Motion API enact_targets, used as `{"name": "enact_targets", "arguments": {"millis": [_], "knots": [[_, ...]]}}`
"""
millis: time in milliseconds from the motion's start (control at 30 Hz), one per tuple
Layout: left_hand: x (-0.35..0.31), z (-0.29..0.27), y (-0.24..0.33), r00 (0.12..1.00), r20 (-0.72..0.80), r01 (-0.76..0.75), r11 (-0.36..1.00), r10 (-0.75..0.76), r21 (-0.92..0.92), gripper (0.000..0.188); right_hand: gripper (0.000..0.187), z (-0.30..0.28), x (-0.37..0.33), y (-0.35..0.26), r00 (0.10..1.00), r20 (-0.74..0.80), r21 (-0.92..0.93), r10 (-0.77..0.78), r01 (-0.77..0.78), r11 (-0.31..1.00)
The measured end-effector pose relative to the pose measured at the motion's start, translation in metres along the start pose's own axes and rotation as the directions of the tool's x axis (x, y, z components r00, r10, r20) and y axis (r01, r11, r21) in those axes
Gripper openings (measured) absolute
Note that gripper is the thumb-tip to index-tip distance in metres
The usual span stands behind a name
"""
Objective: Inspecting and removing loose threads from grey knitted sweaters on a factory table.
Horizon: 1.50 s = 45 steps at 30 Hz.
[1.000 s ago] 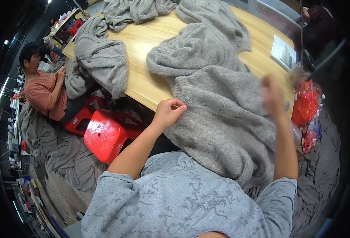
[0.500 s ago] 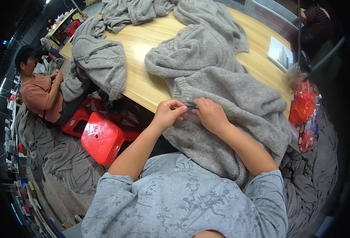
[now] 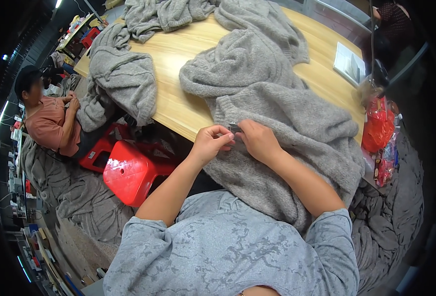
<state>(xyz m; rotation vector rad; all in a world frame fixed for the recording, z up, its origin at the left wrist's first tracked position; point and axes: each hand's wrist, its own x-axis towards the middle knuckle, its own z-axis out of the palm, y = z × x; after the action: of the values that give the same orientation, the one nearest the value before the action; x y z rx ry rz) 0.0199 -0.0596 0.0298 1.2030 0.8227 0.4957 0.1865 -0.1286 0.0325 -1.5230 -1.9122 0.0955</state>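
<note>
the step in hand appears to be fine fingertip work at one spot near the ribbed edge of the gray knitted sweater point(image 3: 277, 177). the sweater lies across the near side of the wood-grain table point(image 3: 171, 59) and hangs over its edge toward the wearer's lap.

left hand point(image 3: 211, 144): curled, with thumb and forefinger drawn close together in a pinch. whether the tips grip thread, yarn or nothing cannot be told. right hand point(image 3: 258, 140): half closed, palm down, fingertips over the knit, just beside the left fingertips. a small, shiny piece point(image 3: 232, 124) sits by the fingertips; its kind, and whether it is held, is too small to tell.

the next move likely calls for a steady left pinch, light right-hand control and no drag on the loose knit.

materials: the sweater is soft, fuzzy and thick, forming rounded folds, with a firmer ribbed band. a second gray knit point(image 3: 129, 81) drapes in a heap over the table's left edge. the tabletop is smooth and pale. the red stool point(image 3: 124, 172) is glossy molded plastic with a square, round-cornered seat.
</note>
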Motion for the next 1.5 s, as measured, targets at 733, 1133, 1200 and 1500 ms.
{"name": "enact_targets", "arguments": {"millis": [733, 1133, 1200, 1500], "knots": [[-0.037, -0.022, -0.005, 0.957, -0.030, -0.228, 0.813, 0.288, 0.535, 0.015, 0.025, -0.169, -0.074, 0.308, 0.525, -0.304, -0.384, 0.795, -0.831, 0.402], [-0.029, -0.042, -0.036, 0.888, -0.047, -0.201, 0.478, 0.457, 0.855, 0.040, 0.014, -0.104, 0.024, 0.043, 0.948, -0.012, 0.191, 0.319, -0.311, 0.931], [-0.021, -0.037, -0.034, 0.914, -0.115, -0.135, 0.559, 0.388, 0.818, 0.034, 0.009, -0.058, 0.015, 0.003, 0.990, 0.041, 0.348, 0.133, -0.139, 0.927], [-0.016, -0.039, -0.031, 0.899, -0.056, -0.299, 0.702, 0.434, 0.647, 0.017, 0.009, 0.028, 0.011, 0.006, 0.985, 0.088, 0.212, 0.149, -0.165, 0.963]]}}
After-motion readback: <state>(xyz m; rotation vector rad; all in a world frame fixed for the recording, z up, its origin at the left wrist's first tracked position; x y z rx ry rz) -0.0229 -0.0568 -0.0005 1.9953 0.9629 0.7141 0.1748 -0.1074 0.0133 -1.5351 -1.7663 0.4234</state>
